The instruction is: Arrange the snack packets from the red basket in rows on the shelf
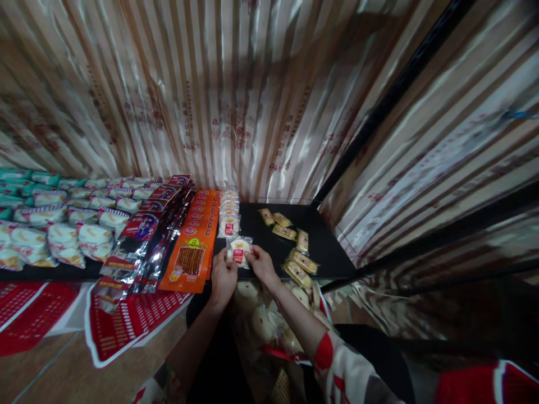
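Between my two hands is a small clear packet (239,253) with a round white cake and a red label inside. My left hand (224,276) grips its left edge, and my right hand (261,264) pinches its right edge. It is at the front edge of the black shelf (252,224). Right behind it runs a row of similar white packets (229,216). To the left lie orange snack-stick bags (191,247). Several yellowish wrapped cakes (284,232) are scattered on the shelf to the right.
Dark shiny pouches (147,224) and white packaged snacks (63,224) fill the shelf's left part. Below stand a red basket (135,331) and a container of bagged round cakes (263,325). A black pole (379,112) slants up at right before a striped curtain (210,84).
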The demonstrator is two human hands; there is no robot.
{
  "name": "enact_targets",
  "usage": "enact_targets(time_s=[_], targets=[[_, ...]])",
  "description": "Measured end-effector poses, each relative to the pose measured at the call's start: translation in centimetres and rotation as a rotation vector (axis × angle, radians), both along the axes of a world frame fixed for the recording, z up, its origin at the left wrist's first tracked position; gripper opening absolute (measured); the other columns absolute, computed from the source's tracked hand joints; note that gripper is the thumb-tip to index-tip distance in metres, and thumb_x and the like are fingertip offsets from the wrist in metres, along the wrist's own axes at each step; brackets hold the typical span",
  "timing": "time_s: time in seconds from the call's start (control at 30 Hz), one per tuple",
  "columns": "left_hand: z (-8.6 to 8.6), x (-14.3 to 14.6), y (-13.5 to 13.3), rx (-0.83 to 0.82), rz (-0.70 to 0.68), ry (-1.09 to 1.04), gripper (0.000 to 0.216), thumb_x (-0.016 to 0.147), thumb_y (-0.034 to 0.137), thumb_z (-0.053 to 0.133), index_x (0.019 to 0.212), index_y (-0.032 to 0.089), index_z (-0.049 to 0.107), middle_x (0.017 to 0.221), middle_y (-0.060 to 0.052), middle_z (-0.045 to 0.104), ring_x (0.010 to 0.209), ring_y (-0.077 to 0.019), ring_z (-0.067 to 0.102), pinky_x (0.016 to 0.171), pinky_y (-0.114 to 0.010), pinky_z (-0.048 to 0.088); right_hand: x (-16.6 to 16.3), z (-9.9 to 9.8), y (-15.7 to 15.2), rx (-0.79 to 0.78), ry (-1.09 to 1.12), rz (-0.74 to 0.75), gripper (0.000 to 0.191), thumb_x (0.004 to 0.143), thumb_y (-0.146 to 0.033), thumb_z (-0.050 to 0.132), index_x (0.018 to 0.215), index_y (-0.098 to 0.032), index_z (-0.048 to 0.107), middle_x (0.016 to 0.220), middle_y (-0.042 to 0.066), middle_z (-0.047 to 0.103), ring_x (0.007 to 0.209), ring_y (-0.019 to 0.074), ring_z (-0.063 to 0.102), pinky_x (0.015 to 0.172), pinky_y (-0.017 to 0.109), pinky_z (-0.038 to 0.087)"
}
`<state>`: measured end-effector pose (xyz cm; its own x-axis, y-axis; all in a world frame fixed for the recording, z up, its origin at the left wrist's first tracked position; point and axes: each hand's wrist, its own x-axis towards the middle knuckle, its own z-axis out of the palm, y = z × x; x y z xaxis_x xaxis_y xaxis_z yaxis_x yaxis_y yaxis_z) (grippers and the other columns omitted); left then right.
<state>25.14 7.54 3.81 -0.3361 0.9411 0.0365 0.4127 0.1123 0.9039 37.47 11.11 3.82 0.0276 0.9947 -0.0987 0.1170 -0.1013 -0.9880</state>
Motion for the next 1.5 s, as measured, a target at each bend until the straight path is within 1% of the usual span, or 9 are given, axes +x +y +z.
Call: enact_targets(time_s=[0.1,0.2,0.4,0.63,0.87,0.97,1.17,1.33,1.5], targets=[[0.0,0.2,0.7,0.07,-0.002,0.159,0.046,0.076,0.014,0.047,0.121,0.013,0.053,0.128,-0.014,0.052,0.121,-0.0232,0.049,0.102,-0.035,0.041,-1.3,-0.5,2.1,-0.015,0.004,-0.001,0.027,0.066,-0.04,0.06,0.083,-0.019,0.062,0.072,-0.001,0.065,0.062,0.0135,0.056,0.06,0.025,0.045],[0.0,0.2,1.1,0.036,-0.056,0.245,0.049,0.076,0.014,0.047,0.125,0.015,0.053,0.137,-0.012,0.047,0.127,-0.0247,0.043,0.106,-0.037,0.037,-2.1,-0.9,3.5,-0.018,-0.04,-0.005,0.025,0.07,-0.037,0.058,0.087,-0.019,0.064,0.072,-0.001,0.066,0.063,0.0138,0.058,0.059,0.024,0.046],[1.0,0.0,2.0,-0.014,-0.184,0.41,0.052,0.078,0.012,0.043,0.129,0.013,0.052,0.141,-0.012,0.045,0.122,-0.0288,0.044,0.106,-0.042,0.035,-2.8,-1.4,5.4,0.05,-0.25,-0.063,0.019,0.075,-0.031,0.055,0.088,-0.022,0.066,0.07,-0.002,0.065,0.063,0.0139,0.059,0.058,0.024,0.047],[1.0,-0.3,3.2,-0.043,-0.2,0.461,0.053,0.077,0.01,0.042,0.129,0.011,0.052,0.14,-0.011,0.047,0.118,-0.028,0.045,0.104,-0.039,0.036,-3.2,-1.6,6.7,0.072,-0.497,-0.138,0.022,0.076,-0.029,0.057,0.093,-0.02,0.067,0.082,0.002,0.065,0.069,0.0143,0.059,0.066,0.024,0.047],[1.2,-0.4,3.6,-0.081,-0.225,0.496,0.054,0.078,0.009,0.042,0.131,0.008,0.05,0.143,-0.012,0.042,0.119,-0.0289,0.043,0.105,-0.039,0.036,-3.8,-0.7,6.8,-0.015,-0.631,-0.11,0.026,0.081,-0.029,0.055,0.101,-0.017,0.065,0.09,0.007,0.065,0.077,0.0173,0.061,0.071,0.028,0.046],[1.0,-0.4,3.4,-0.053,-0.211,0.492,0.052,0.078,0.009,0.042,0.129,0.011,0.051,0.142,-0.011,0.044,0.119,-0.0279,0.044,0.104,-0.039,0.037,-3.8,-0.3,6.4,-0.004,-0.592,-0.108,0.025,0.081,-0.029,0.054,0.101,-0.016,0.063,0.092,0.008,0.065,0.08,0.0171,0.061,0.074,0.028,0.047],[1.2,-0.3,1.3,0.051,-0.213,0.443,0.043,0.081,0.01,0.038,0.12,0.012,0.056,0.131,-0.013,0.051,0.118,-0.025,0.047,0.103,-0.037,0.037,-2.2,0.0,2.1,0.146,-0.377,-0.167,0.029,0.081,-0.027,0.05,0.106,-0.017,0.06,0.104,0.008,0.062,0.086,0.0159,0.06,0.075,0.027,0.049],[0.5,0.8,-4.3,0.006,-0.515,0.369,0.032,0.085,0.013,0.035,0.096,0.021,0.063,0.095,-0.006,0.063,0.093,-0.0175,0.059,0.088,-0.029,0.046,0.9,-0.9,-5.6,0.255,-0.394,-0.137,0.024,0.085,-0.028,0.044,0.096,-0.02,0.063,0.096,0.007,0.065,0.087,0.0176,0.06,0.078,0.03,0.049],[-1.6,2.8,-10.1,-0.09,-0.668,0.385,0.027,0.079,0.012,0.046,0.097,0.018,0.065,0.105,-0.01,0.063,0.104,-0.0241,0.056,0.092,-0.035,0.044,5.2,-3.1,-13.3,0.313,-0.582,-0.15,0.026,0.086,-0.025,0.04,0.094,-0.02,0.064,0.097,0.008,0.066,0.096,0.0202,0.058,0.088,0.036,0.046]])
